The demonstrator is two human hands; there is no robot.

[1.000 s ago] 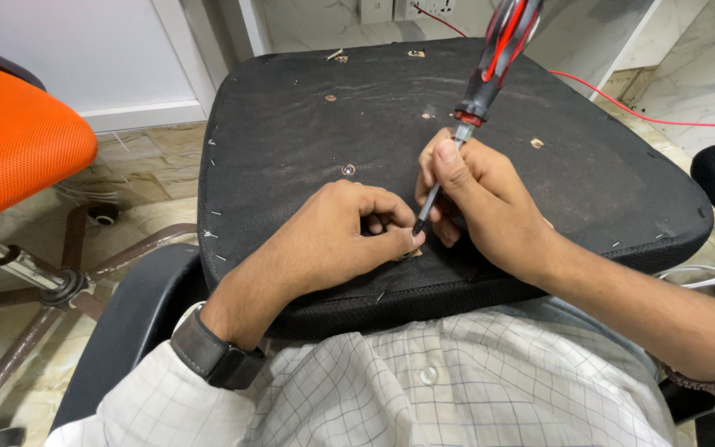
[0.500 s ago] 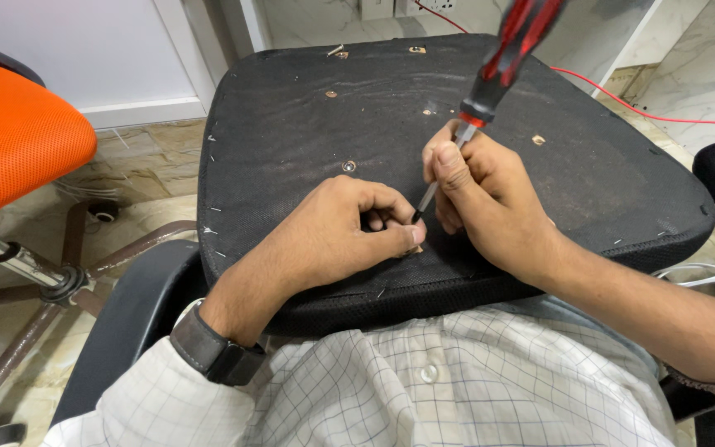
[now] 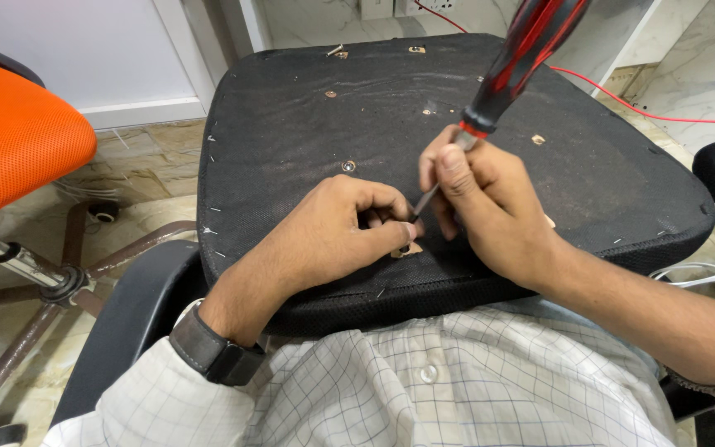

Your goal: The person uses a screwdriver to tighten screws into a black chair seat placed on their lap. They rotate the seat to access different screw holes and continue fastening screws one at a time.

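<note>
- The right hand (image 3: pixel 490 207) is curled tight around the metal shaft of a red-and-black screwdriver (image 3: pixel 516 62), whose handle slants up and away above its knuckles.
- The left hand (image 3: pixel 333 232), fingers bent, pinches at the tool's tip, just beside the right hand.
- Both hands rest on an upturned black seat pad (image 3: pixel 291 108).
- An orange chair (image 3: pixel 18 141) stands well off beyond the left hand.

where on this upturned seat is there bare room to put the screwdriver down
The left half of the seat underside, between its left edge and the centre rivet, is bare. So is the right side beyond the right hand. It is crowded at the near edge, where the left hand and screwdriver meet.
</note>
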